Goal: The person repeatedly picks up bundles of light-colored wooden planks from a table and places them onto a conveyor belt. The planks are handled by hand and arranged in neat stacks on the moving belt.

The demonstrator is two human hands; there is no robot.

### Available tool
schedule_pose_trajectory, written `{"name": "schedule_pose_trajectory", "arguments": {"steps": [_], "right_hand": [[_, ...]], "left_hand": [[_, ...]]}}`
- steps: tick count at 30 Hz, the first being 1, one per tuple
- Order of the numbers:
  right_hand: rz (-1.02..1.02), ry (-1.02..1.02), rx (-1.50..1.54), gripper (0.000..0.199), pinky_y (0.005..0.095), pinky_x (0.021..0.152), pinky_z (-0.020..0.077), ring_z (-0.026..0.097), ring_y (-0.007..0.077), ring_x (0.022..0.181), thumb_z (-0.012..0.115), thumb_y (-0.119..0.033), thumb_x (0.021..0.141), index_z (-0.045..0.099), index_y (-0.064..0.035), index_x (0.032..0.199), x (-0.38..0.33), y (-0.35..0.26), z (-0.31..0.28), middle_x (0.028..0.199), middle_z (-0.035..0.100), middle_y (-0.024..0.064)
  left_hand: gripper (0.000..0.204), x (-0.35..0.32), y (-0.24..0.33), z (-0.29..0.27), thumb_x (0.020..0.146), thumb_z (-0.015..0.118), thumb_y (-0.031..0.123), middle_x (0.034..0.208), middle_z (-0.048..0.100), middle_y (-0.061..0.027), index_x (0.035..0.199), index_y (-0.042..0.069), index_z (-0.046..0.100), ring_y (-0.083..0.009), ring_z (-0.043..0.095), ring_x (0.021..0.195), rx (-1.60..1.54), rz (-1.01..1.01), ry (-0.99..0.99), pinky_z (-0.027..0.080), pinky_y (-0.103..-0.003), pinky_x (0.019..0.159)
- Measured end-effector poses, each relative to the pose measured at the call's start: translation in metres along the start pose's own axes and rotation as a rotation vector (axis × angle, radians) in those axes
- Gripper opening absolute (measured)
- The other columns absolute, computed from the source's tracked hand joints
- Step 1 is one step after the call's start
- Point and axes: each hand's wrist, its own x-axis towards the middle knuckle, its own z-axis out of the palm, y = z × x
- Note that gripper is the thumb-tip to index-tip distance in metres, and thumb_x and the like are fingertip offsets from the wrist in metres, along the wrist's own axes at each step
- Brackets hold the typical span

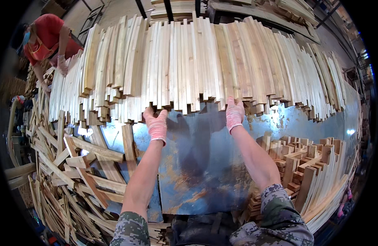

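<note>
A long row of pale wooden strips (182,65) lies side by side across a blue metal-topped table (193,164), their near ends uneven. My left hand (156,125), in a pinkish-white knit glove, is at the near ends left of the middle. Its thumb and fingers are spread, the tips against the strip ends. My right hand (234,114), gloved alike, touches the near ends further right, thumb and fingers apart. Some of its fingertips are hidden at the wood. Neither hand visibly closes round a strip.
At the far left a person in red (47,41) bends over the row with gloved hands. Loose wooden offcuts (66,197) pile up at the left, beside a wooden frame (88,170). Stacked short wood blocks (299,164) stand at the right. Sawdust patches lie on the table.
</note>
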Motion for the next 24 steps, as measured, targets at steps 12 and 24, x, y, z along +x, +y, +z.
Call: {"name": "schedule_pose_trajectory", "arguments": {"steps": [12,24], "right_hand": [[-0.234,-0.267,-0.665,0.093,0.0518,0.116,0.0459,0.051,0.0423,0.141,0.079,-0.046,0.088,0.037,-0.0108,0.164,-0.016,-0.029,-0.035,0.156,0.048,0.0219],[-0.144,-0.439,-1.063,0.112,0.0475,0.108,0.0548,0.062,0.0384,0.135,0.081,-0.051,0.087,0.017,-0.0091,0.17,0.0,-0.092,-0.016,0.15,0.054,0.0254]], "left_hand": [[0.084,-0.005,0.027,0.017,0.085,0.089,0.022,0.139,0.061,-0.0234,0.151,-0.007,0.045,-0.0338,0.06,0.128,0.277,-0.106,0.075,0.045,-0.042,0.115],[0.064,0.01,0.052,0.014,0.086,0.079,0.03,0.109,0.074,-0.0304,0.135,-0.001,0.051,-0.0472,0.072,0.105,0.71,-0.017,-0.02,0.056,-0.051,0.095]]}}
